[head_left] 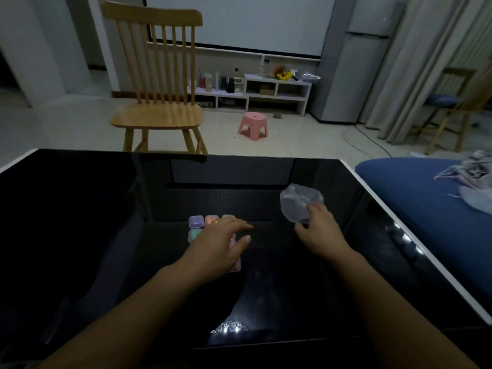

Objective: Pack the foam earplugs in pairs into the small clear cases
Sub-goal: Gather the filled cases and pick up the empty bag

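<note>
Dim room with a pale tiled floor [306, 139] and a glossy black table [80, 235] with white edge filling the lower half. At 11 o'clock a wooden spindle-back chair [157, 75]; at 12 o'clock a white projection screen [239, 20] on the far wall, under it a low white shelf unit [277, 89] with small items, and in front of it a pink plastic stool [253, 125]. At 1 o'clock a tall grey refrigerator [356, 65], at 2 o'clock pale curtains [415, 62] and a second wooden chair [452, 107], at 3 o'clock a blue sofa [415, 193] with crumpled cloth [471, 179] on it.
</note>
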